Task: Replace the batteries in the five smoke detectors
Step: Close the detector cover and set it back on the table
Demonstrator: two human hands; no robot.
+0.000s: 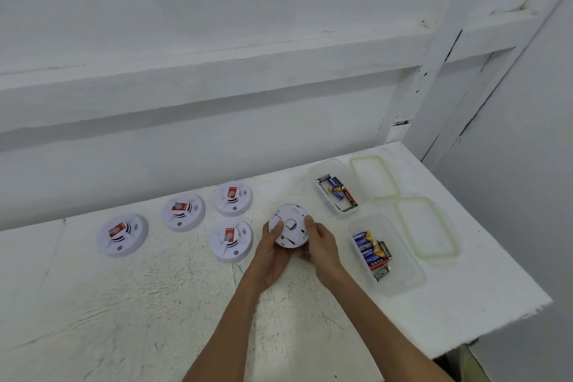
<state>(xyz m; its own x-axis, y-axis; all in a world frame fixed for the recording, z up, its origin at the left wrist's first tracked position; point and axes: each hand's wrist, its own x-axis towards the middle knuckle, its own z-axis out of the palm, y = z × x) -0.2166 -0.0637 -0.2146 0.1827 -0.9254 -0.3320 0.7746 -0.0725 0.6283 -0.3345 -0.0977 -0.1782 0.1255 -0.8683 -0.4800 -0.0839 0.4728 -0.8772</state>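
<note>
I hold a white round smoke detector (290,226) with its back side up, just above the white table (155,304). My left hand (273,250) grips its left rim with the thumb on top. My right hand (319,245) grips its right rim. Several other smoke detectors lie face up to the left, each with a red sticker: one at far left (122,235), one behind it (183,212), one at the back (233,198) and one nearest my hands (231,240). Two clear tubs hold batteries: a far tub (336,186) and a near tub (384,254).
Two clear lids with greenish rims lie right of the tubs, a far lid (374,177) and a near lid (428,228). The table ends at its right edge near the white wall (217,40). A white post (434,71) stands at the back right corner.
</note>
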